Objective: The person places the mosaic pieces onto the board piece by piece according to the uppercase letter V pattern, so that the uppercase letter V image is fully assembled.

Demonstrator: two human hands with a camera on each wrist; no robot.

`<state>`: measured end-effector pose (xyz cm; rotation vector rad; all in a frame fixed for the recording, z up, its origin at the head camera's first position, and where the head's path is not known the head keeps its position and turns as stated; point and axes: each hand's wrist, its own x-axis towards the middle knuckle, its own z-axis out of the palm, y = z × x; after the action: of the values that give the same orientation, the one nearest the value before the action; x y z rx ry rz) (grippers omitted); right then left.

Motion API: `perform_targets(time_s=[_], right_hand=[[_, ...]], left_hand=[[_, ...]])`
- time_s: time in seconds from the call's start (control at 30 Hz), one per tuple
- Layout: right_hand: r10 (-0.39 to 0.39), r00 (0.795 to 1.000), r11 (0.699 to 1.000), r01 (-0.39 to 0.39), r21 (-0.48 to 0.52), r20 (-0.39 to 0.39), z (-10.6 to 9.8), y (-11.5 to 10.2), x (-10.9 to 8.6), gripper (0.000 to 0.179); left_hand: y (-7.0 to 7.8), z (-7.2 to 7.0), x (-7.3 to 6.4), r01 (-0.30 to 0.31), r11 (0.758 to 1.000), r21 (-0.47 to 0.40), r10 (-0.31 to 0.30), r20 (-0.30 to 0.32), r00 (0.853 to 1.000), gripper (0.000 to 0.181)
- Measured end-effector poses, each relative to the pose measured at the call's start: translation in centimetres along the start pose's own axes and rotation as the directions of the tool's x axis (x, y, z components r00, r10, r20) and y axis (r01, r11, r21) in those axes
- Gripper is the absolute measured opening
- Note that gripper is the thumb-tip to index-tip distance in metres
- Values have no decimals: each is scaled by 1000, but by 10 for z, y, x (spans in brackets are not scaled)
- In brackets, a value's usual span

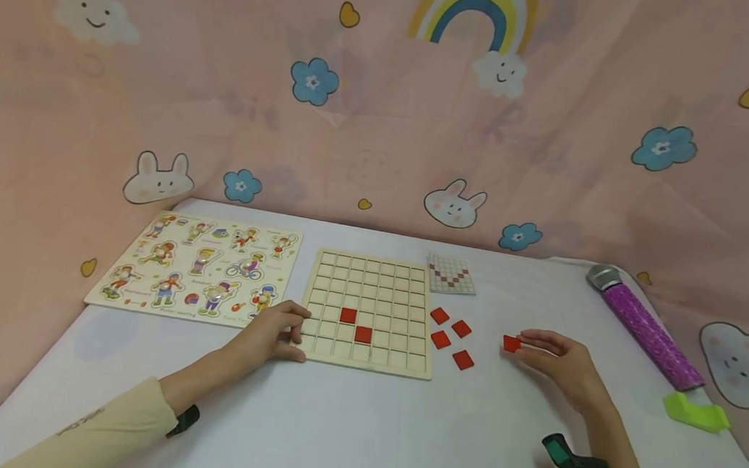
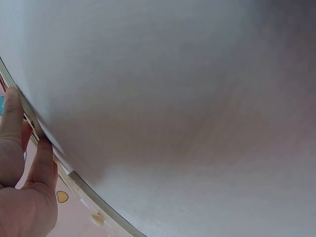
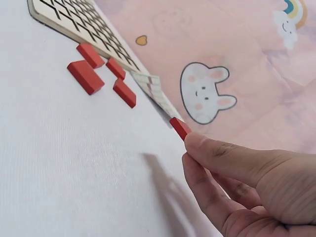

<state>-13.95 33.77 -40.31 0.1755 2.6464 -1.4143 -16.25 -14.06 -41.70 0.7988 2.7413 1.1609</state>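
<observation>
A red square tile (image 1: 512, 343) is pinched at its edge between the thumb and forefinger tips (image 3: 200, 143) of the right hand (image 1: 561, 363); the remaining fingers are curled loosely beneath. In the right wrist view the tile (image 3: 180, 128) is seen raised clear of the white table (image 1: 361, 421), with its shadow cast below, so it is judged to be carried rather than resting. An edge grip of this kind leaves the tile's faces free, which would suit lowering it flat into a cell.

The left hand (image 1: 276, 336) is laid against the near left corner of the wooden grid board (image 1: 369, 310). Its fingers (image 2: 12, 118) are extended along the board's edge and nothing is enclosed by them; the contact is judged to be a steadying one, keeping the board from sliding.

Two red tiles are already seated in the grid, at (image 1: 348, 315) and diagonally next to it at (image 1: 363, 334). Four loose tiles (image 1: 450, 337) lie on the table just right of the board, between it and the right hand. A small pattern card (image 1: 452, 274) showing a V of dark squares lies beyond them, beside the board's far right corner, presumably as a reference.

Further out: a picture puzzle board (image 1: 199, 267) to the left, a purple glitter microphone (image 1: 642, 325) and a green plastic piece (image 1: 695, 412) at the right edge.
</observation>
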Motion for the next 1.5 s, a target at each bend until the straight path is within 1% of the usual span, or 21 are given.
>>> perform_targets(time_s=[0.1,0.3,0.47,0.67,0.8,0.9,1.03,1.17,1.3,1.37,1.5], right_hand=[[-5,1000,999,5,36,7,6,-5,4,64],[-33,999,986,28,165,32,16,-15,12,62],[-26,999,979,18,202,34,29,-25,19,60],[5,1000,976,-8,219,13,44,-34,26,57],[8,1000,971,-8,239,-1,54,-40,29,54],[3,1000,967,-2,256,-6,60,-45,32,53],[15,1000,962,-12,273,-9,67,-51,36,51],[23,1000,960,-18,281,-13,76,-58,40,48],[29,999,959,-22,283,-22,84,-65,42,46],[27,999,963,-18,269,-27,88,-68,43,46],[13,1000,961,-6,277,-24,95,-74,44,44]], left_hand=[[1,0,0,3,1000,7,-3,7,1000,35],[2,0,0,16,1000,0,-16,11,1000,35],[1,-1,0,4,1000,-10,-4,7,1000,35],[0,-1,0,-18,1000,7,18,2,1000,35],[0,-1,-1,-32,999,24,32,-4,999,35],[0,-1,-1,-38,999,20,38,-3,999,36],[0,-2,-1,-43,999,20,43,-2,999,35],[0,-2,0,-36,998,45,36,-3,999,36],[2,-2,3,-35,995,90,34,8,999,36],[3,-2,4,-38,994,105,36,16,999,37],[5,-2,4,-39,993,115,37,23,999,37]])
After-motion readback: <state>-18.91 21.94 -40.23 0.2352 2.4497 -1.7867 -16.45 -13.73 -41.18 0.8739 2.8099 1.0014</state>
